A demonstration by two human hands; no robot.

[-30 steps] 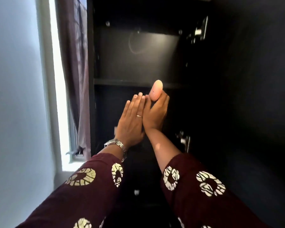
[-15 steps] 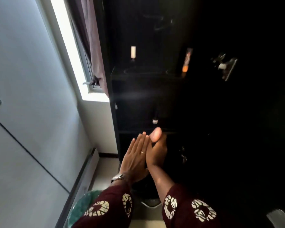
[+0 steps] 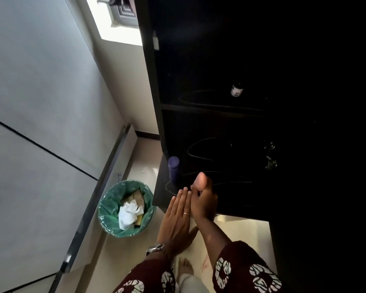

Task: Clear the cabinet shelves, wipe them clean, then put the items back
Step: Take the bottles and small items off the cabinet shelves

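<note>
In front of the lowest shelf of the black cabinet (image 3: 199, 60), the right hand (image 3: 204, 203) is closed round a small pale pink object (image 3: 199, 181), smooth and rounded at its tip. Only the upper end shows above the curled fingers; its long axis stands roughly upright in the view, tip pointing toward the far shelves. What the object is cannot be told. The left hand (image 3: 175, 220) lies flat and open, fingers straight and together, its inner edge pressed against the right hand; it holds nothing. A thin ring (image 3: 186, 213) sits on one finger and a metal watch (image 3: 155, 248) on the wrist. Both sleeves are dark maroon with cream circular prints.

Just left of and beyond the hands, a purple cylindrical bottle (image 3: 173, 169) stands upright at the near left corner of the bottom shelf (image 3: 230, 199), close to the edge. The rest of that shelf's front shows bare, matte and dark, with faint curved marks on the surface. On the shelf above, a small dark bottle with a white label (image 3: 237, 89) stands toward the back; its surroundings are too dark to read. A metal hinge (image 3: 269, 154) shows at the right.

On the pale tiled floor (image 3: 139, 157) to the left, a round bin lined with a green plastic bag (image 3: 126, 209) holds crumpled white paper and cardboard scraps, near the cabinet's corner but apart from it. A grey wall (image 3: 40, 102) bounds the left side. A bare foot (image 3: 185, 268) shows below the hands.
</note>
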